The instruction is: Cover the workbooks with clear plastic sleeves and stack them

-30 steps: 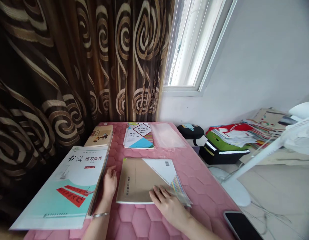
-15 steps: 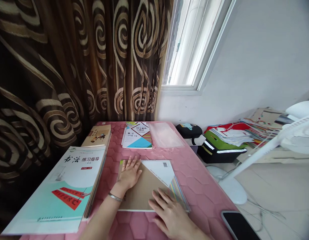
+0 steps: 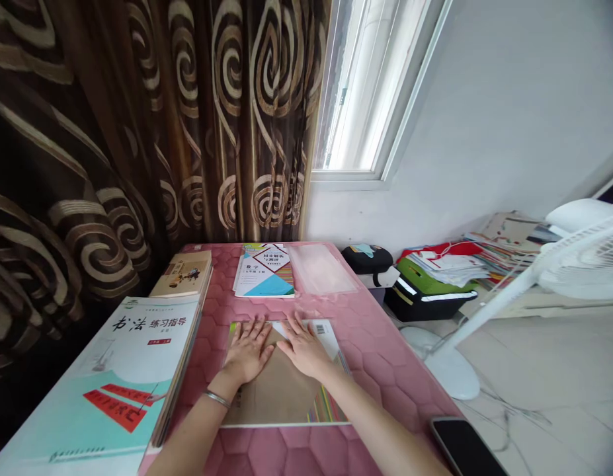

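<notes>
A book (image 3: 279,396) with a brown and white back cover lies flat before me on the pink quilted table cover (image 3: 385,370). Spread over its upper left part is my left hand (image 3: 249,350), palm down, with a bracelet at the wrist. My right hand (image 3: 305,350) rests beside it on the upper right part, fingers also apart, and its forearm crosses the striped corner. Neither hand grips anything. Beyond the book are a workbook (image 3: 266,274) with a blue and white cover and some clear plastic sheets (image 3: 323,268).
On the left stands a stack of books topped by a calligraphy book (image 3: 132,370), with a tan book (image 3: 182,274) behind. A phone (image 3: 465,446) lies at the front right edge. Off the table's right side are a white fan (image 3: 449,370) and a black-green box (image 3: 430,291).
My right hand has moved up from the book's lower right edge to its upper part, next to the left hand. The left hand stays on the cover. The view has shifted slightly.
</notes>
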`<state>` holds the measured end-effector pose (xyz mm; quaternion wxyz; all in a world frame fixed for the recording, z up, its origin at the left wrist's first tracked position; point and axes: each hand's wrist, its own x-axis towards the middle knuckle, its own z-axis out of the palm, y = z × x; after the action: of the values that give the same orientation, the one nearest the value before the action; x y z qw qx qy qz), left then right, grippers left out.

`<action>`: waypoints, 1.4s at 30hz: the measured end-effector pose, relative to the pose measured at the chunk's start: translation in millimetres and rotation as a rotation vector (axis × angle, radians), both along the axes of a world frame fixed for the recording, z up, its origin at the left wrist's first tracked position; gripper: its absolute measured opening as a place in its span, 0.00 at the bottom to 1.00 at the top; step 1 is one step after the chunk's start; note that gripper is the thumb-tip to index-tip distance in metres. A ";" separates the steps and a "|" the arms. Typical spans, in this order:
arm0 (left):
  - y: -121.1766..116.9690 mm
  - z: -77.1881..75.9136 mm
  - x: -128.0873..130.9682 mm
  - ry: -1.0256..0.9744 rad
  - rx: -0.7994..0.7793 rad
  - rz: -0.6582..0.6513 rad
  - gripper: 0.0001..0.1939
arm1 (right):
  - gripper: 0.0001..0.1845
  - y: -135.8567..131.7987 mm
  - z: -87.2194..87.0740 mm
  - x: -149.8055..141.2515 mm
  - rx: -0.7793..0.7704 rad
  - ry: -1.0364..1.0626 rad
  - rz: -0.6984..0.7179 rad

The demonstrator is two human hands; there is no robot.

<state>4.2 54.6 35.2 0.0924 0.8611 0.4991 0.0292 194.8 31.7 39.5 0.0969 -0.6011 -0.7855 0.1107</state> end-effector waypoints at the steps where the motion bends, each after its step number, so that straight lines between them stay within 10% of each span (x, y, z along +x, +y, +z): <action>1: 1.3 -0.7 -0.1 0.005 -0.001 -0.004 0.30 | 0.34 2.8 -5.4 1.8 -0.014 -0.022 -0.027; 11: -2.0 -8.9 -26.2 -0.004 0.073 0.097 0.30 | 0.36 -13.7 -22.5 75.0 -0.045 -0.128 -0.282; 19: -17.3 -11.2 -23.1 0.012 0.179 0.251 0.27 | 0.36 -13.8 -21.5 76.1 -0.027 -0.114 -0.295; 28: -69.9 -1.0 -57.4 -0.231 0.016 0.013 0.21 | 0.30 -74.6 -13.5 89.6 -0.057 0.113 0.042; 35: -104.1 -3.4 -98.9 -0.363 -0.133 0.001 0.32 | 0.31 -135.4 -14.6 106.5 -0.147 0.290 0.024; 42: -103.1 1.6 -100.1 -0.421 -0.152 0.038 0.30 | 0.25 -136.1 -10.1 110.7 -0.165 0.320 -0.004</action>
<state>-95.9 -48.5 36.8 0.2585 0.8169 0.4858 0.1726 305.5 -104.4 29.4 0.1713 -0.5834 -0.7471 0.2686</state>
